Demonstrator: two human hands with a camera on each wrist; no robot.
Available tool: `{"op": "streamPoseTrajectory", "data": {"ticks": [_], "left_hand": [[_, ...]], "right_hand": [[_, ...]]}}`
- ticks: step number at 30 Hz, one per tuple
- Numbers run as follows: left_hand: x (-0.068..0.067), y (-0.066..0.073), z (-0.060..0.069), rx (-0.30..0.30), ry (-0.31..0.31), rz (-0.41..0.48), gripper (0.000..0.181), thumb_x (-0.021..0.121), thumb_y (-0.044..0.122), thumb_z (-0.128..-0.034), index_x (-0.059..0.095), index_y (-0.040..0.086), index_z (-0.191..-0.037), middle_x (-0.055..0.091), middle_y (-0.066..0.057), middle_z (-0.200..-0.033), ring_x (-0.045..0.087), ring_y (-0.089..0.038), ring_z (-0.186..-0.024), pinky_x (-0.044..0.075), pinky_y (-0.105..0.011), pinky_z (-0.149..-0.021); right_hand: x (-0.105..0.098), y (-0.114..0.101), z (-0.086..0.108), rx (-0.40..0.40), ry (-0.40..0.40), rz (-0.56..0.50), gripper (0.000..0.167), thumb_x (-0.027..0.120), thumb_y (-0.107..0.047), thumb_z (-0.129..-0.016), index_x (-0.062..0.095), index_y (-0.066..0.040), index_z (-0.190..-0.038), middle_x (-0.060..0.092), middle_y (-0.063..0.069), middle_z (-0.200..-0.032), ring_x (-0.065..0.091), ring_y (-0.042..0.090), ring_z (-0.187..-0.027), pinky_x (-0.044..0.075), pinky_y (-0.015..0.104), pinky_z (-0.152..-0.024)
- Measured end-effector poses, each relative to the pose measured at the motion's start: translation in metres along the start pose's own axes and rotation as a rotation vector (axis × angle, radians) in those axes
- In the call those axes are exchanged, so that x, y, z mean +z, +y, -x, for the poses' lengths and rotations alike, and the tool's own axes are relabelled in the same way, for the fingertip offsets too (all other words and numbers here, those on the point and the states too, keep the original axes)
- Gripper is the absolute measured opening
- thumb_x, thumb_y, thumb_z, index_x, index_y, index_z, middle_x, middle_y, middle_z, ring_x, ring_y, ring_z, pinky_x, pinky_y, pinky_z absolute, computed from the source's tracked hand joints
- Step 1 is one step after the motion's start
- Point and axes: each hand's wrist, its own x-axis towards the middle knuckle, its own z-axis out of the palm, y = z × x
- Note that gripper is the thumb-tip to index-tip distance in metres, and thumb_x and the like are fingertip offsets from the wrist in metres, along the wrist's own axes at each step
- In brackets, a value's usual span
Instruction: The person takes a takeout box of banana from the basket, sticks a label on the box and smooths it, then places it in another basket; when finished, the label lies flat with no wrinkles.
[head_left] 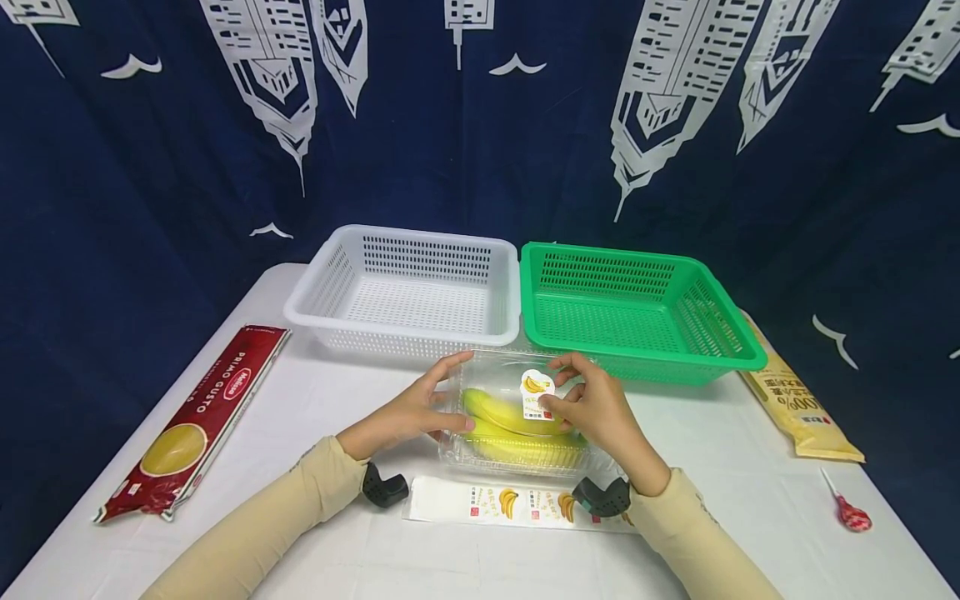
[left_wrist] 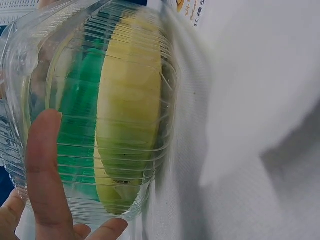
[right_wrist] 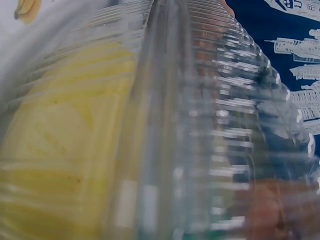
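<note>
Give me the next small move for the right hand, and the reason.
Smoothing the banana-print label down along its right edge with the right hand seems the best next move: the thumb lies at that edge, the label sits over the clear plastic container, and the left hand grips the container's left side.

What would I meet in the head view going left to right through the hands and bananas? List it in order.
Red pack → left hand → banana box → right hand → yellow bag.
</note>
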Motion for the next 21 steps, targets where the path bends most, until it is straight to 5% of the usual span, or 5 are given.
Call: {"op": "streamPoseTrajectory", "data": {"ticks": [11,21], "left_hand": [[0.0008,-0.0003,-0.0011,-0.005,0.005,0.016,0.103,0.081,0.004,-0.0897,0.022,0.022,-0.173,0.002,-0.021,-0.178,0.022,-0.060,-0.156,0.058,-0.035,-0.067],[0.0009,-0.0004,-0.0010,-0.008,0.008,0.004,0.103,0.081,0.005,-0.0898,0.023,0.024,-0.173,0.003,-0.019,-0.178,0.022,-0.058,-0.157,0.057,-0.035,-0.067]], "right_hand": [[0.0012,0.0005,0.0010,0.001,-0.024,0.070,0.020,0.081,0.001,-0.093,0.079,0.002,-0.113,0.063,0.016,-0.103,0.063,0.017,-0.064,0.059,0.031,-0.055],[0.0004,-0.0009,0.0017,-0.018,-0.057,0.117,0.031,0.086,-0.006,-0.092,0.079,0.001,-0.121,0.061,0.012,-0.101,0.059,0.018,-0.064,0.052,0.029,-0.056]]}}
